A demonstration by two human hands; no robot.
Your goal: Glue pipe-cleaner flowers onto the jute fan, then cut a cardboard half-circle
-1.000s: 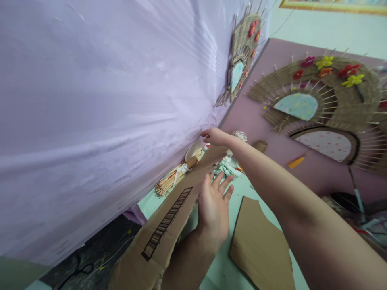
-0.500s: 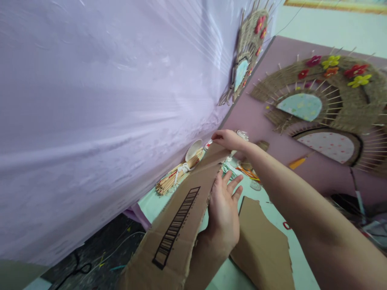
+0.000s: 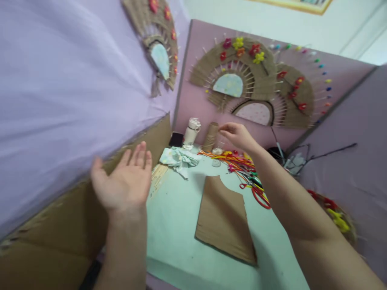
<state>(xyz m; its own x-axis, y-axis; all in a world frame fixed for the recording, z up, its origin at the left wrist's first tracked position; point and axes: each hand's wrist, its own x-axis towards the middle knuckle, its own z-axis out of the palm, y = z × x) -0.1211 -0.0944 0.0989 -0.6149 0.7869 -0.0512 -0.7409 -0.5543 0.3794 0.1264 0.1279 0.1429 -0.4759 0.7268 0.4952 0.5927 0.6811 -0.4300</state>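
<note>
Desk (image 3: 172,229), pale green, one, carrying the cardboard sheet (image 3: 223,225), which lies flat, its far edge cut in a curve.

Cardboard strip (image 3: 60,225), long, one: standing on edge along the purple cloth wall, left of the cardboard sheet.

Left hand (image 3: 128,183), one: palm up, left of the cardboard sheet and in front of the cardboard strip; fingers stretched out and spread wide, thumb well apart from them. Contact with the strip: cannot tell.

Wooden sticks (image 3: 159,177), thin, several: left of the cardboard sheet, past its far left corner.

Craft wires (image 3: 237,161), orange, red and yellow, a tangle: beyond and to the right of the cardboard sheet.

Patterned cloth (image 3: 178,157), pale green, crumpled, one: beyond the cardboard sheet, to its left.

Right hand (image 3: 240,137), one: raised beyond the cardboard sheet; fingers bent, gap narrow, tips just beside the twine cone (image 3: 211,139). Whether they pinch anything: cannot tell.

Bottle (image 3: 192,131), white, one: upright, beyond the cardboard sheet and left of the twine cone.

Woven fan (image 3: 263,86), large, with red, pink, orange and yellow flowers: on the pink wall behind the cardboard sheet.
</note>
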